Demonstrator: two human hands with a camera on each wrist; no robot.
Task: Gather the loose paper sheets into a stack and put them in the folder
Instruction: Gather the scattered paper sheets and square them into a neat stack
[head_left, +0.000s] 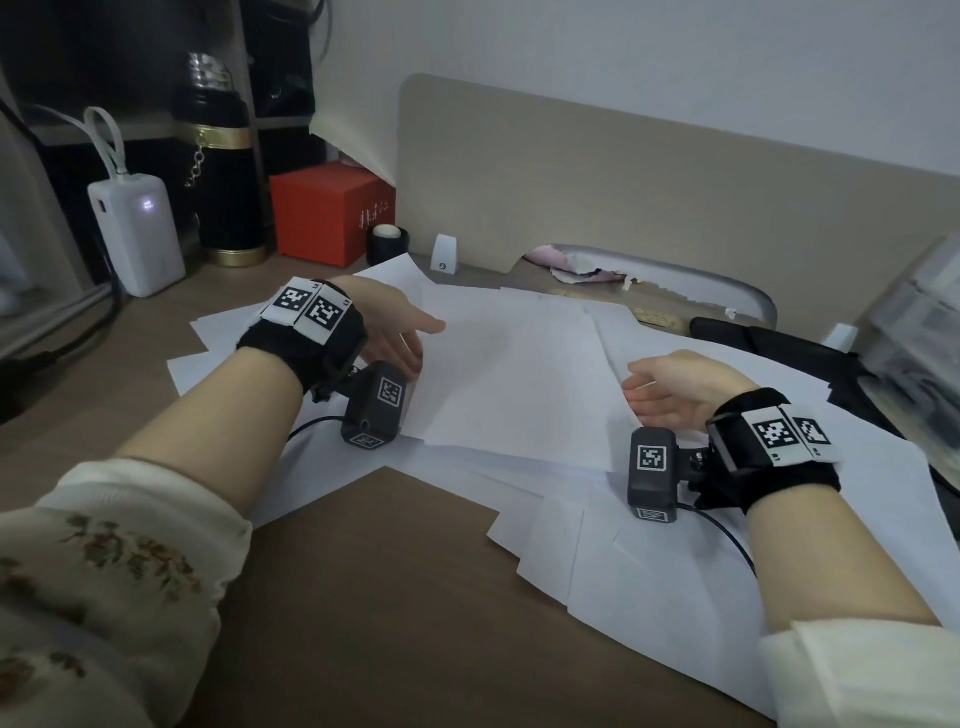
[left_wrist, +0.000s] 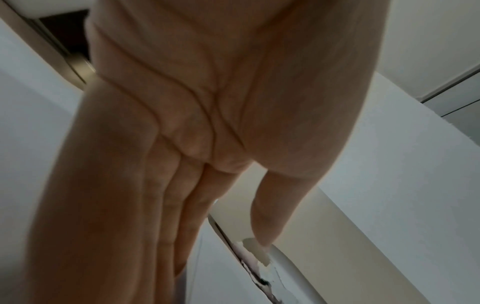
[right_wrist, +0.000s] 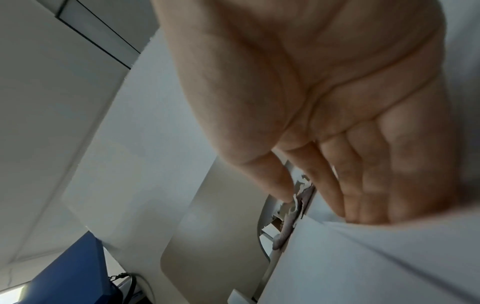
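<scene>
Several white paper sheets (head_left: 649, 571) lie fanned out over the brown desk (head_left: 389, 597). On top of them lies a rough pile of sheets (head_left: 519, 374) between my two hands. My left hand (head_left: 415, 343) is at the pile's left edge, fingers straight and together, thumb apart (left_wrist: 221, 255). My right hand (head_left: 636, 387) is at the pile's right edge with straight fingers. In the right wrist view its fingertips are hidden behind a raised paper edge (right_wrist: 363, 257), and the right hand (right_wrist: 324, 209) grips nothing. I cannot make out a folder for certain.
At the back left stand a white power bank (head_left: 136, 228), a black flask (head_left: 223, 171) and a red box (head_left: 327, 213). A beige partition (head_left: 623, 182) closes the back. A black object (head_left: 769, 338) and a clear drawer unit (head_left: 914, 332) sit at the right.
</scene>
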